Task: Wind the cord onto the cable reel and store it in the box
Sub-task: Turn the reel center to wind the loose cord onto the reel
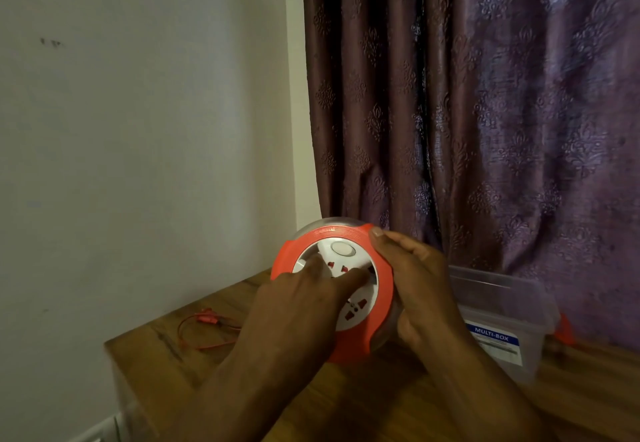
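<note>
At lower centre of the frame, the left hand (304, 298) presses fingers on the cable reel (346, 286) face, and the right hand (420, 289) grips its rim, above the bench (381, 403). The loose red cord (204, 329) lies at left, the clear box (509, 317) at right, before the curtain (485, 95).

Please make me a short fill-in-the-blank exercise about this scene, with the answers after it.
1. The cable reel has an orange rim and a ____ centre face.
2. The loose red cord lies on the ____ table.
3. The label on the clear plastic box reads "____".
4. The right hand grips the reel's rim; the left hand presses its ____.

Answers: white; wooden; MULTI-BOX; face
</note>
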